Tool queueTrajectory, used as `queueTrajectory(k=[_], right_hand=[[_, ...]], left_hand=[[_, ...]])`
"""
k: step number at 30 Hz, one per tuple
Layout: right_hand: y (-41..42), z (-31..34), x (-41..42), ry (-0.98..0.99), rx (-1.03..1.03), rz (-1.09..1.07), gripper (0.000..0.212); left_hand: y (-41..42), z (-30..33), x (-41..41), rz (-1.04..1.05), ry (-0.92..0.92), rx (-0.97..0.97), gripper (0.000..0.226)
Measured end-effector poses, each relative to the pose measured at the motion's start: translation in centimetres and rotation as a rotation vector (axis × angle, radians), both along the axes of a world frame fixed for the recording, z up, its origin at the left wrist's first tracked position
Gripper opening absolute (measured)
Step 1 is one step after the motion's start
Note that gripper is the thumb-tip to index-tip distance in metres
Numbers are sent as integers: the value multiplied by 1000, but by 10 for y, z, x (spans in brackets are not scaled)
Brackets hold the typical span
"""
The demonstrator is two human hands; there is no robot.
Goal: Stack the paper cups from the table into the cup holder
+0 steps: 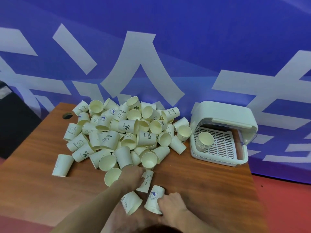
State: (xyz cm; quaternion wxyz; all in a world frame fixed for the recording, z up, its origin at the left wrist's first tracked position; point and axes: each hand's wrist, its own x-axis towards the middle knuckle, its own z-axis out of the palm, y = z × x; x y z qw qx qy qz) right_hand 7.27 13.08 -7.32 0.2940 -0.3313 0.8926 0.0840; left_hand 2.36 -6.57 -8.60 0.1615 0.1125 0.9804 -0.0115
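Note:
A big heap of cream paper cups (127, 132) with printed designs lies across the wooden table (210, 185). My left hand (133, 175) reaches to the heap's near edge and grips a cup with a rabbit drawing (146, 180). Closer to me, my right hand (171, 205) grips an upside-down cup with a blue logo (154, 199). A "HELLO" cup (132, 203) lies on its side between my arms. The white cup holder (218, 135) stands at the table's right with its lid raised, and a short stack of cups (204, 141) lies on its slotted tray.
A blue wall banner (151, 56) with large white characters rises right behind the table. A cable hole (67, 115) sits in the table's far left corner. A dark object (13, 123) stands left of the table. Red floor (286, 207) shows at the right.

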Motion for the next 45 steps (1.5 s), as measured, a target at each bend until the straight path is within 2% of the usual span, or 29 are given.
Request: queueTrajectory(k=[7, 11, 19, 24, 33, 38, 45], right_hand=[[2, -5, 4, 34, -25, -69, 38], [3, -6, 4, 65, -55, -127, 36], [17, -6, -2, 94, -91, -273, 33], [35, -2, -9, 118, -154, -390, 31], [88, 25, -39, 158, -212, -513, 28], [130, 56, -77, 254, -250, -631, 22], [181, 86, -110, 364, -332, -845, 27]], left_hand=[[-2, 3, -3, 71, -2, -40, 37], [-3, 1, -3, 72, -35, -1, 36], [1, -6, 1, 20, -46, 25, 49], [13, -7, -1, 42, -117, 97, 39], [51, 29, -28, -97, -202, 115, 26], [87, 63, -63, -186, -81, 138, 28], [142, 92, -109, -300, 243, 100, 29]])
